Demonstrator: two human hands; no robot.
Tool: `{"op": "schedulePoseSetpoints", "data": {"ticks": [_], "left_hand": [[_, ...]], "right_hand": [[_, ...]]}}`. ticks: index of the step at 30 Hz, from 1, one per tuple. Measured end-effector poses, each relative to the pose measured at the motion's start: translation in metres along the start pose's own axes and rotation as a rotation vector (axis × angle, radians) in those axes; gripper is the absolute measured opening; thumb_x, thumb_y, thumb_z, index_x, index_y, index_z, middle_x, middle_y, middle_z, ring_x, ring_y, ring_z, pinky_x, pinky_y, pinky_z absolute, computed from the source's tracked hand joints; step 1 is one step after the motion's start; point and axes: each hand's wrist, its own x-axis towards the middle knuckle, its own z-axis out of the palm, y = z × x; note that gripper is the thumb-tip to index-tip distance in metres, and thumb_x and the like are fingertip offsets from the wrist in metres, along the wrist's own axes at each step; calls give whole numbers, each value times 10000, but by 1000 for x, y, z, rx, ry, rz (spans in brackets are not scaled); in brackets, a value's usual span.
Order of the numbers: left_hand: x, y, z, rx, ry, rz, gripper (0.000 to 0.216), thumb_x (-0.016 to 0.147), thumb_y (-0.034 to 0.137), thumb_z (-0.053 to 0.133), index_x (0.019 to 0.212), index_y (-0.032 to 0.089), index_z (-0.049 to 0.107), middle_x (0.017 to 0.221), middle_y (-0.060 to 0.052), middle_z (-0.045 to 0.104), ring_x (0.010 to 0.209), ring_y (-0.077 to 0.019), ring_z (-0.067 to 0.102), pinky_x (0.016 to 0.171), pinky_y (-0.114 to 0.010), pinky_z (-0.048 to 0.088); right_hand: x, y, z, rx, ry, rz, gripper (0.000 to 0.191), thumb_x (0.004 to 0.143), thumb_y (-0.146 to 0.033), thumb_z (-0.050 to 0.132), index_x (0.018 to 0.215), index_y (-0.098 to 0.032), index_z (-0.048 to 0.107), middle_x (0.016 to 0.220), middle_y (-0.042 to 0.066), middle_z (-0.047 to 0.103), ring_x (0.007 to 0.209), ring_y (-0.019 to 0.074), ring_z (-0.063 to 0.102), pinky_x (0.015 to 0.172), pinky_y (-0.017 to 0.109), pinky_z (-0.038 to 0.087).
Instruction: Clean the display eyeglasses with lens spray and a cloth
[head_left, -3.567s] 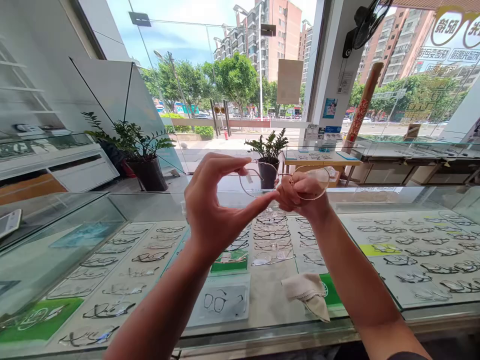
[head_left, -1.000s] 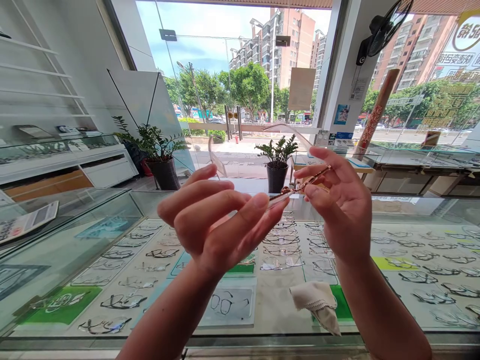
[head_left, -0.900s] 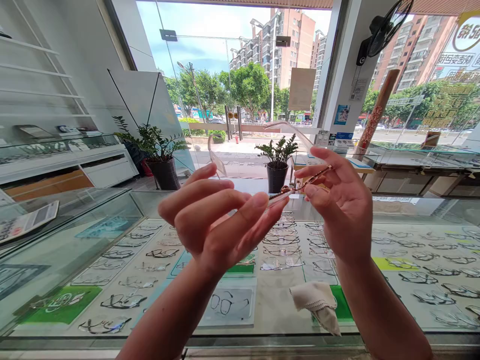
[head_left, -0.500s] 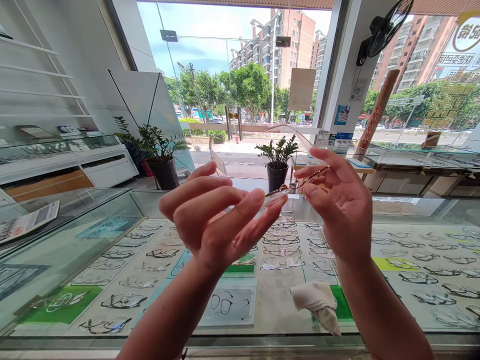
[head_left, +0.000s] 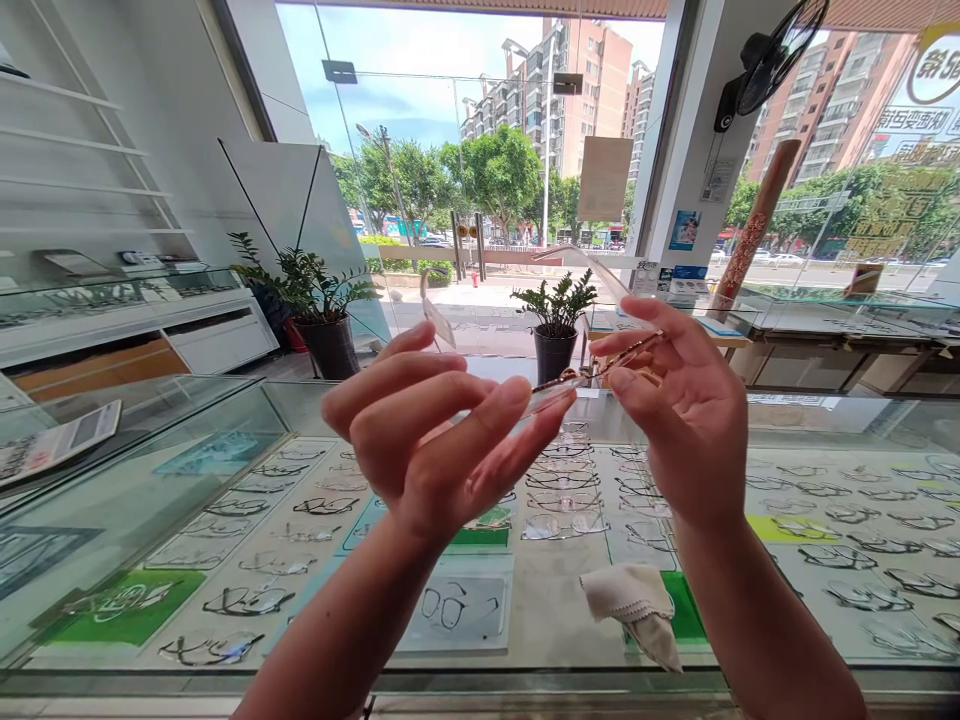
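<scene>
The left hand (head_left: 435,450) is pinching the left end of the rose-gold eyeglasses (head_left: 574,381), their front running left to right between both hands, the right hand (head_left: 686,420) pinching the other end above the display counter (head_left: 540,605).

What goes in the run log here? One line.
left hand: holds eyeglasses | right hand: holds eyeglasses | cloth: on glass counter

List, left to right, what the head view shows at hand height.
Calculator → large potted plant → left hand → eyeglasses held between the two hands → right hand.
</scene>
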Motion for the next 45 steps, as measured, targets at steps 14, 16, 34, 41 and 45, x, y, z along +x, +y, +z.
{"op": "schedulePoseSetpoints", "data": {"ticks": [14, 16, 34, 41, 45], "left_hand": [[-4, 0, 0, -59, -13, -51, 656, 643, 219, 1018, 1159, 428, 670, 1019, 19, 598, 975, -213, 569, 979, -404, 600], [-3, 0, 1, -18, 6, -36, 615, 638, 261, 1015, 1131, 395, 675, 988, 16, 608, 934, -210, 583, 934, -400, 621], [-25, -24, 15, -235, -91, -590, 589, 802, 557, 897, 1282, 322, 650, 1159, -42, 617, 1100, -240, 648, 965, -458, 646], [-38, -24, 27, -352, -137, -701, 533, 829, 460, 899, 1273, 309, 647, 1214, -43, 606, 1152, -221, 648, 1012, -420, 645], [-44, -22, 30, -311, -154, -693, 566, 814, 434, 915, 1297, 308, 648, 1204, -44, 623, 1155, -226, 642, 1007, -425, 647]], "right_hand": [[-1, 0, 0, -17, 2, -30, 453, 984, -320, 646, 1435, -340, 605, 1131, 51, 778, 1072, 278, 766, 803, 454, 672], [-1, 1, 0, -40, -3, -31, 465, 987, -317, 636, 1449, -341, 595, 1135, 53, 777, 1081, 277, 765, 799, 450, 669], [11, 10, -20, -218, 71, -154, 534, 885, -361, 732, 1413, -351, 661, 1370, 64, 703, 1117, 299, 707, 942, 532, 615], [11, 20, -7, -350, 62, -277, 530, 890, -335, 776, 1409, -358, 666, 1351, 57, 736, 1229, 343, 710, 1022, 578, 626], [14, 35, -2, -363, 99, -303, 557, 900, -360, 800, 1433, -344, 641, 1336, 70, 753, 1176, 324, 737, 967, 551, 667]]}}
